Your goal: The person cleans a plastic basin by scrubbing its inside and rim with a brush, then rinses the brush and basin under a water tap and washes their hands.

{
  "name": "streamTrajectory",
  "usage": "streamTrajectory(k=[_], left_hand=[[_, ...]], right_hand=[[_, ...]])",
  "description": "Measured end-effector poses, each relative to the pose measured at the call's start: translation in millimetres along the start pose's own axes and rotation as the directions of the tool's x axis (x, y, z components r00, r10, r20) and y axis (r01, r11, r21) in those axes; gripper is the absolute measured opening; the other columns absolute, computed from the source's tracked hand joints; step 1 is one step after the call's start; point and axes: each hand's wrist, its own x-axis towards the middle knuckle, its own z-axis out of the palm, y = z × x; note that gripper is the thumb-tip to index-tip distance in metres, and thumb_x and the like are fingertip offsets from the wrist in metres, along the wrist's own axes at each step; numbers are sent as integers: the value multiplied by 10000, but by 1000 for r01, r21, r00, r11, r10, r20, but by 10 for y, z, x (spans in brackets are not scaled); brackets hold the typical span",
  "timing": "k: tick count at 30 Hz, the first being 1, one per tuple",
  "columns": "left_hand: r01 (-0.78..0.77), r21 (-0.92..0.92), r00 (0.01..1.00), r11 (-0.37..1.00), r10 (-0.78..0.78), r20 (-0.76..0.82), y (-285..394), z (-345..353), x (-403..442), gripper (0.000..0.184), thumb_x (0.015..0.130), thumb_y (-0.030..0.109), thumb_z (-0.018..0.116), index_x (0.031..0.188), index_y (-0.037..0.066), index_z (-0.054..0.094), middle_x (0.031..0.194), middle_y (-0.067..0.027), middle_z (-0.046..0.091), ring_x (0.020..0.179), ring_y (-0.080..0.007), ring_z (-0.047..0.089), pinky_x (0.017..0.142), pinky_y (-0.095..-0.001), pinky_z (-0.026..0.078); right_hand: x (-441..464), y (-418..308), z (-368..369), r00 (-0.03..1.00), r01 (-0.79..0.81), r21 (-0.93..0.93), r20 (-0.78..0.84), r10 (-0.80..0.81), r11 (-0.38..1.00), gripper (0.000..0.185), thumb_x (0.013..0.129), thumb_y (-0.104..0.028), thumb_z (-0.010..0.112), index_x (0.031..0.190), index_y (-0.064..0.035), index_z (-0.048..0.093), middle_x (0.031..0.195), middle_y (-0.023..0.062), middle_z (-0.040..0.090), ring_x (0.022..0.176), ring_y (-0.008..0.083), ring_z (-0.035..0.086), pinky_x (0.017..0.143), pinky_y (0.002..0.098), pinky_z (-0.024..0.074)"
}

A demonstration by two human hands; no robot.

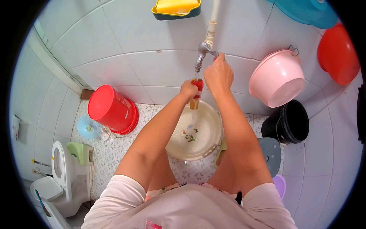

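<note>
My left hand (188, 91) is closed around what looks like a scrub brush (195, 102), amber-brown with red bristles, held upright under the tap. My fingers cover part of it. Water runs from the spout of the metal tap (199, 61) onto its top. My right hand (219, 74) grips the tap's lever at the right side, fingers bent around it. Below both hands a cream basin (179, 143) with a flower print rests on the floor and holds some water.
A red bucket (110, 108) stands left of the basin. To the right, a pink basin (276, 78) and a red basin (338, 53) hang on the wall above a black bucket (286, 122). A yellow-lined soap dish (176, 14) is mounted above. A toilet (68, 175) is at lower left.
</note>
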Motion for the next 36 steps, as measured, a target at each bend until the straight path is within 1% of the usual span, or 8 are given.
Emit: streamTrajectory(k=[17, 22, 24, 26, 28, 32, 35, 36], left_hand=[[-162, 50, 985, 986, 164, -50, 84, -88, -70, 232, 630, 19, 711, 842, -37, 636, 773, -100, 649, 678, -185, 622, 641, -320, 501], [-125, -4, 992, 992, 125, 5, -124, -219, -135, 297, 633, 21, 732, 922, -7, 671, 808, -81, 661, 697, -170, 632, 666, -302, 503], [-184, 58, 983, 981, 183, 23, -340, -269, -137, 287, 669, 9, 712, 947, -30, 651, 809, -92, 661, 706, -158, 627, 656, -289, 504], [-245, 115, 970, 963, 241, 41, -504, -281, -168, 278, 704, -3, 691, 971, -54, 631, 810, -103, 662, 714, -147, 622, 645, -276, 504], [-224, 269, 972, 937, 235, -8, -652, -284, -231, 333, 677, -53, 698, 1004, -61, 633, 868, -126, 665, 753, -191, 641, 688, -298, 515], [-182, 91, 983, 979, 181, 13, -1398, -321, 5, 308, 637, -50, 705, 923, 65, 701, 778, -125, 681, 725, -171, 643, 708, -316, 507], [-117, 76, 993, 990, 117, -6, -1509, -284, -70, 327, 635, -40, 715, 935, 90, 702, 867, -138, 667, 761, -194, 639, 710, -332, 503], [-316, 328, 933, 890, 354, -61, -1465, -247, -167, 331, 654, -115, 662, 959, 15, 665, 921, -112, 639, 810, -202, 638, 721, -319, 534]], right_hand=[[-109, -45, 317, 950, 313, 106, -16, -313, 944, 149, 728, 0, 529, 869, -23, 485, 823, 143, 590, 764, 360, 583, 669, 445, 460], [-208, 124, 341, 974, 221, 308, -17, -227, 925, 143, 729, 13, 513, 866, -31, 518, 796, 126, 591, 738, 326, 581, 665, 410, 469], [-357, 365, 463, 980, 188, 464, -28, -198, 865, 155, 748, -12, 530, 900, -43, 528, 956, 148, 577, 842, 355, 578, 742, 429, 462], [-619, 644, 738, 991, -81, 341, 125, 40, 937, 200, 719, 1, 554, 911, -56, 553, 986, 157, 569, 876, 364, 573, 758, 435, 460], [-945, 1072, 1123, 945, -98, 65, 318, 73, 993, 305, 686, 3, 586, 984, -60, 574, 1029, 175, 562, 952, 368, 558, 817, 432, 454], [-1375, 1503, 1408, 935, -170, 48, 324, 145, 984, 418, 675, 12, 548, 1086, -57, 582, 1085, 192, 559, 1039, 344, 530, 885, 407, 436], [-1451, 1661, 1554, 818, -158, -61, 551, 166, 985, 575, 669, -26, 623, 1230, -72, 505, 1182, 210, 515, 1109, 369, 496, 933, 418, 416], [-1449, 1664, 1590, 791, -251, 105, 596, 142, 962, 619, 666, -34, 623, 1265, -71, 472, 1206, 214, 502, 1126, 375, 485, 942, 420, 410]])
